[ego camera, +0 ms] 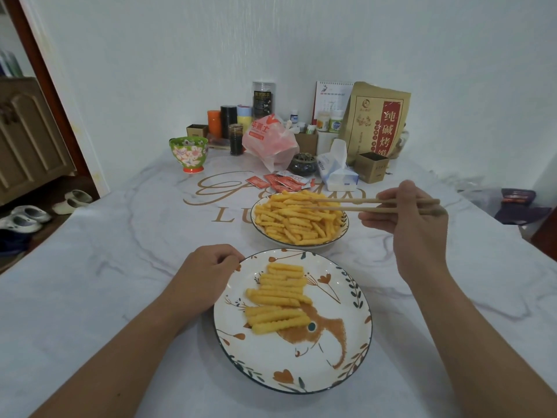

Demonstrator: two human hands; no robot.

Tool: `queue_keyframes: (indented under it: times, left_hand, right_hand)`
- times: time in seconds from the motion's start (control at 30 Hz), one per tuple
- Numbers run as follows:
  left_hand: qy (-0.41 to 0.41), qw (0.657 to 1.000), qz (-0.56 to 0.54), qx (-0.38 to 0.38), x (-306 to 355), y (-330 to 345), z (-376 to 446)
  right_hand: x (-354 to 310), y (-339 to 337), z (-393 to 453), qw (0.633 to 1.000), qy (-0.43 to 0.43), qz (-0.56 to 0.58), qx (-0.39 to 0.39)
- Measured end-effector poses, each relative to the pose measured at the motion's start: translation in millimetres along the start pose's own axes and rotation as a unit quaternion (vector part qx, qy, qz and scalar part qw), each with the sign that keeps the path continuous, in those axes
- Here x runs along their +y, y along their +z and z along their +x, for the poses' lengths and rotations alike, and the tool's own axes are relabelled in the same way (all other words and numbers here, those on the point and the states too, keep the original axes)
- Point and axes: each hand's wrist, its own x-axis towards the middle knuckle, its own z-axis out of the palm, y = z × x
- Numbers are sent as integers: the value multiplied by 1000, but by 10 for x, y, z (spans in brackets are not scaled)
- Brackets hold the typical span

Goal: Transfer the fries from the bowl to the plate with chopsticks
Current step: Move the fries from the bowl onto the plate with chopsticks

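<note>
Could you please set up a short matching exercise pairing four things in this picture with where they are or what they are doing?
Things:
1. Left hand
2. Pair of wooden chopsticks
3. Green floral ceramic cup
4. Red sauce packets

Places or states:
A. Tips over the fries in the white bowl
B. Standing at the table's far left
C. Lying flat just beyond the bowl
D. Resting at the rim of the painted round plate

Pairs: 1-D, 2-A, 3-B, 4-C

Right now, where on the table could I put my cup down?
Bare tabletop lies left of the plate and the left hand, and more lies right of the right hand. The far edge is crowded: floral bowl, plastic bag, tissue pack, ketchup packets.
</note>
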Motion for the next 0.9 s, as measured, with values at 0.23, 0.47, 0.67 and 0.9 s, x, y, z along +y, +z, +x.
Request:
queue_keyframes:
  times: [0.23, 0.47, 0.67, 0.9]
  left_hand:
    - [2, 1000, -1, -1, -19, 4, 15]
    - [2, 1000, 4, 6, -3, 6, 2]
    - [1, 1000, -2, 1, 2, -4, -1]
    - [-4, 1000, -9, 3, -14, 9, -3]
  right_hand:
    - [16, 0, -8, 999, -2, -39, -5]
    - [25, 55, -70, 998, -42, -49, -15]
    - [-110, -44, -3, 999, -45, 19, 11]
    - [-50, -49, 4, 998, -37, -43, 7]
